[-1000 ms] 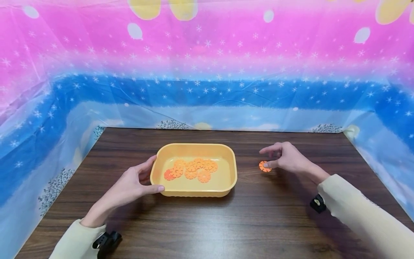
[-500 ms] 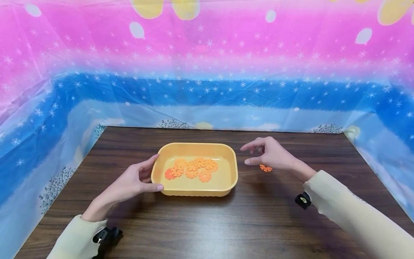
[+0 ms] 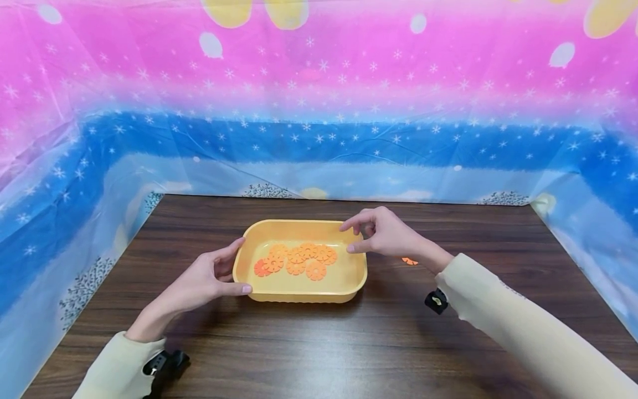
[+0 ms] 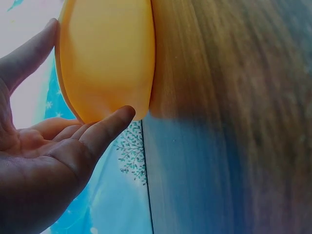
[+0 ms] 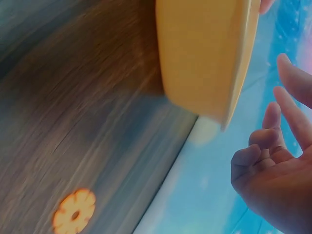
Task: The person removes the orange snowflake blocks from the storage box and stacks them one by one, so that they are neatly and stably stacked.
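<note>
A yellow plastic box stands on the table, several orange snowflake discs lying in a loose cluster on its floor. My left hand grips its left end, thumb at the front corner and fingers along the far side; the left wrist view shows them around the box's end wall. At the right end, my right hand hovers over the rim, thumb and index finger apart with nothing between them. One more orange disc lies on the table right of the box, partly hidden behind my right wrist in the head view.
The dark wood table ends at a back edge against a pink and blue snowflake cloth, which also hangs along both sides. Black wrist straps sit at my sleeves.
My right hand has left the loose disc and moved left to the box's right rim, fingers spread; the disc stays on the table. My left hand has kept its grip on the box.
</note>
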### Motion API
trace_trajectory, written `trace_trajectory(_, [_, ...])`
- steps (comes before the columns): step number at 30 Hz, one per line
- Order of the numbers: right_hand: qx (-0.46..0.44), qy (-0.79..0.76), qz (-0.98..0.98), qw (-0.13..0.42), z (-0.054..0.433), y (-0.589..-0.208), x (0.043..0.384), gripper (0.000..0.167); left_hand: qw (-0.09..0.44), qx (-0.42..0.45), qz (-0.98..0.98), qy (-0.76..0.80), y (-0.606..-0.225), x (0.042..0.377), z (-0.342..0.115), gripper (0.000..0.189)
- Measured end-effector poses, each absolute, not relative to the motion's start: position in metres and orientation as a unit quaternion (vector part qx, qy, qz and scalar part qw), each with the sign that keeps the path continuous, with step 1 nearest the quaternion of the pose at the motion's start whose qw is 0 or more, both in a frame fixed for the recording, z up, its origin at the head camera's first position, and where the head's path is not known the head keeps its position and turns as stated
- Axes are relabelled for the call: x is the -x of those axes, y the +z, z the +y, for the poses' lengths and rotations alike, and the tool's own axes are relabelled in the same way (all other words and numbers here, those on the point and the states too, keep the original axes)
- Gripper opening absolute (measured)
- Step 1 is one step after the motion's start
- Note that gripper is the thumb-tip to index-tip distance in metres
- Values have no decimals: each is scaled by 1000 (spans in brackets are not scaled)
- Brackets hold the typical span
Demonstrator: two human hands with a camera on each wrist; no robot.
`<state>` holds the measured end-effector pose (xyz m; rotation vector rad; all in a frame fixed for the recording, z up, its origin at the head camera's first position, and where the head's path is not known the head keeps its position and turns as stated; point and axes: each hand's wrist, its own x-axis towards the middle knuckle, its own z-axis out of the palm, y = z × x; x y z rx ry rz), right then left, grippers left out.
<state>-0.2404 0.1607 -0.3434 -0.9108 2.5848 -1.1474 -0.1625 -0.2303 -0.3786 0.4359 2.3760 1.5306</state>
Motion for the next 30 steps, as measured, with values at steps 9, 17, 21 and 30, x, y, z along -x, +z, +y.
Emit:
trace_trajectory(9, [333,-371,860,109,131,-346,242,36,143,-143,827,524,-377,162,-230,106])
trace_trajectory(17, [356,-368,847,142,112,-355,245,38,145,-144,826,525,-378,163,-230,107])
trace_trajectory(21, [358,-364,845,159,106,-358,244,38,145,-144,827,525,-377,163,-230,106])
trace_trajectory(30, [373,-322,854,164,93,-367,247,37,149,-152,815,539,-379,163,-231,108])
